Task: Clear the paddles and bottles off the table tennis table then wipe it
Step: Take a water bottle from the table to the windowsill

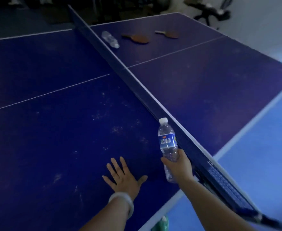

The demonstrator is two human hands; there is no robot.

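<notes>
Right hand (181,165) holds bottle (168,144) upright, cap up.

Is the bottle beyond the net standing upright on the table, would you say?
No, the far bottle lies on its side against the net, near two paddles.

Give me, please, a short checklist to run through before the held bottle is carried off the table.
1. Right hand grips the held bottle: ok.
2. Its cap is on: ok.
3. Left hand holds nothing, flat on the table: ok.
4. Net clear of the held bottle: cannot tell.
5. Far side cleared: not ok; a lying bottle and two paddles remain.
</notes>
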